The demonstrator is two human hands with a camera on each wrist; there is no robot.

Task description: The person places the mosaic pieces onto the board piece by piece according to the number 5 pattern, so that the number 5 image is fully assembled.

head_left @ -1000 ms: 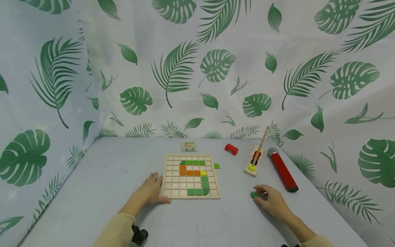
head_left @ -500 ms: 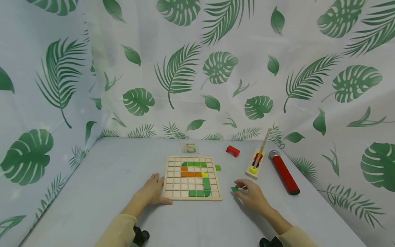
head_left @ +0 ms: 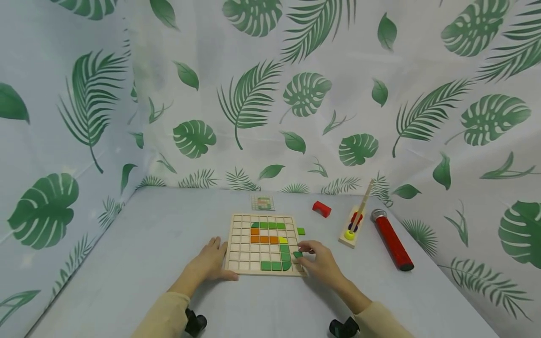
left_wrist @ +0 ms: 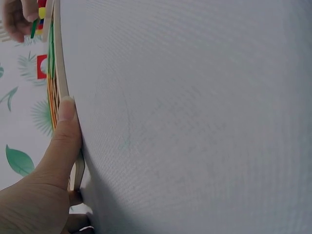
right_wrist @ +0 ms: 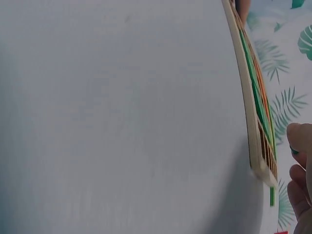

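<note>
A wooden grid board [head_left: 249,256] lies on the table, with green, orange and yellow tiles in its cells. My left hand [head_left: 208,261] rests at its front left corner, fingers along the left side. In the left wrist view the thumb [left_wrist: 62,139] lies extended against the board's front edge. Over the board's right edge, my right hand [head_left: 322,264] pinches a dark green tile [head_left: 297,254] between thumb and fingertips. Only a sliver of that tile shows in the right wrist view, where the right hand [right_wrist: 301,180] is partly cut off.
A light green tile [head_left: 301,231] lies just right of the board. Behind the board is a small pattern card [head_left: 263,203]. Farther right are a red arch block [head_left: 322,209], a wooden peg stand with coloured rings [head_left: 349,234] and a red tube [head_left: 393,241].
My right hand has moved left with the dark green tile, from the table on the right to over the board's right edge. My left hand has kept its place at the corner.
</note>
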